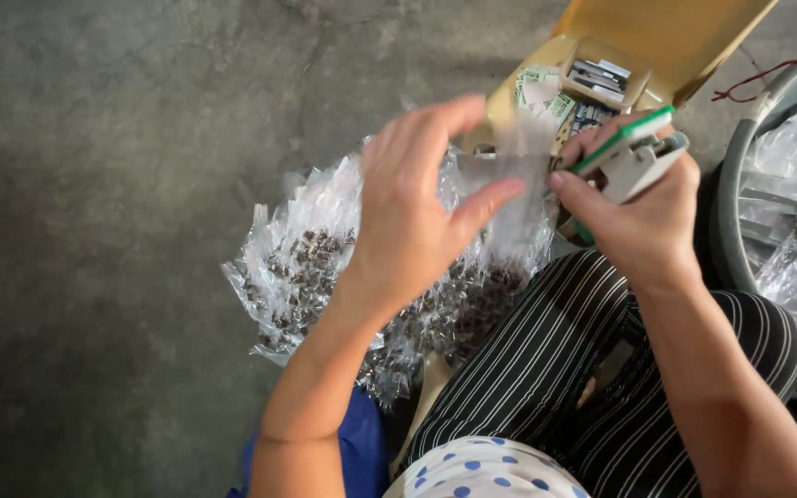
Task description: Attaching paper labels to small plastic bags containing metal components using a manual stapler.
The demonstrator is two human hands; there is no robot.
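Note:
My left hand (417,207) pinches the top of a small clear plastic bag (514,198) between thumb and fingers. My right hand (643,207) grips a green and white stapler (634,152) with its jaw against the bag's right edge. Below both hands lies a heap of small clear bags (311,258) filled with dark bits, spread on the concrete floor.
An open yellow cardboard box (666,37) with small staple boxes and paper slips sits behind the hands. A grey basin (740,184) at the right holds more clear bags. My striped trouser leg (546,369) fills the lower middle. Grey concrete floor (113,184) lies to the left.

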